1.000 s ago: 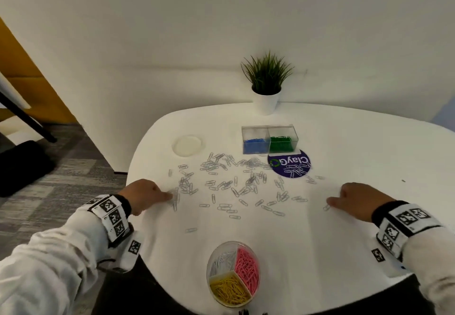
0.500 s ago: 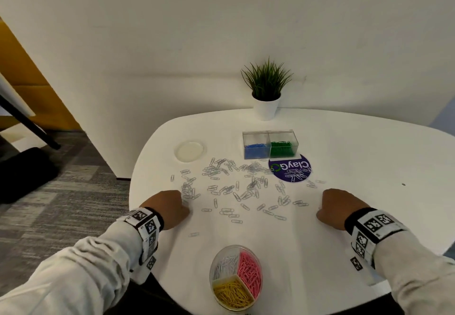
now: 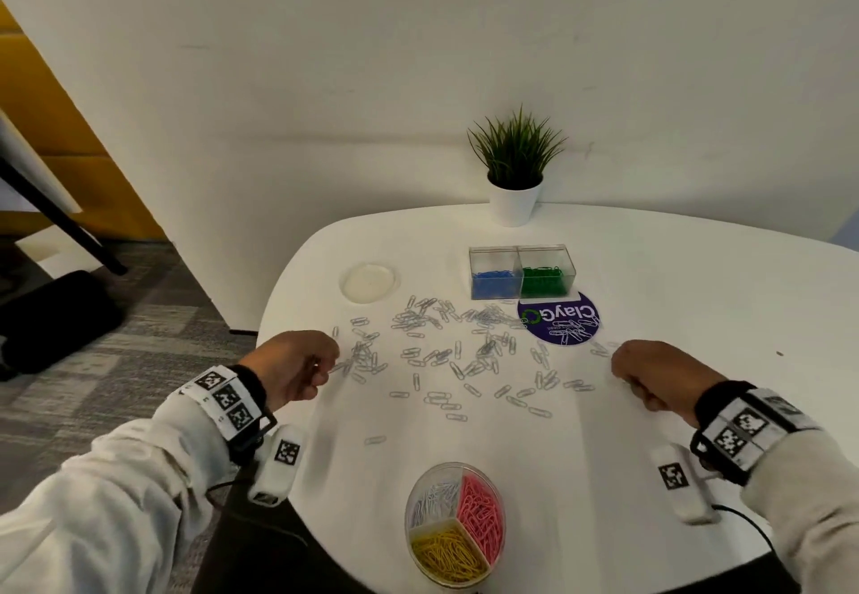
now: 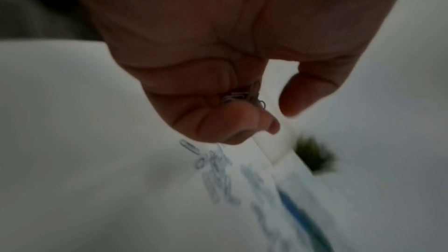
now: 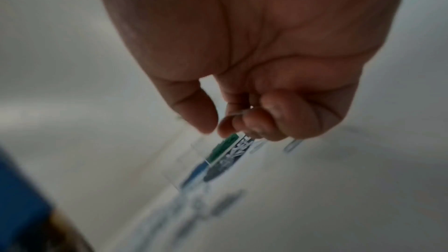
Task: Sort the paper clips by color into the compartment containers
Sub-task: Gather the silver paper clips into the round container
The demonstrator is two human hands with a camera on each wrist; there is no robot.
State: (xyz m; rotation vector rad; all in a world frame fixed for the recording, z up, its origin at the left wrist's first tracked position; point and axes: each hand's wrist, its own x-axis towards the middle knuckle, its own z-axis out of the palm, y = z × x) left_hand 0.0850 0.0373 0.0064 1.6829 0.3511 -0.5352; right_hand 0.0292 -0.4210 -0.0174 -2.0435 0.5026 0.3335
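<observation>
**Both my hands lifted with silver clips, ready for the near dish**

My left hand hovers at the left edge of the scattered silver paper clips, fingers curled around a small bunch of clips tucked against my palm. My right hand is at the right edge of the scatter, fingers curled too, with one thin clip pinched under them.

A second ago both hands were pressed flat-knuckled to the white table, picking at clips. Since then they have closed and drawn back towards me, off the surface. I judge the gathering is done for this round and the carry comes next.

The round divided dish sits near me at the table's edge: pink clips on the right, yellow at the near side, silver in the left section, which is where these belong. The clear two-part box at the far side holds blue clips on the left and green on the right. Only silver clips remain loose, many of them, some lying on a purple round sticker.
</observation>
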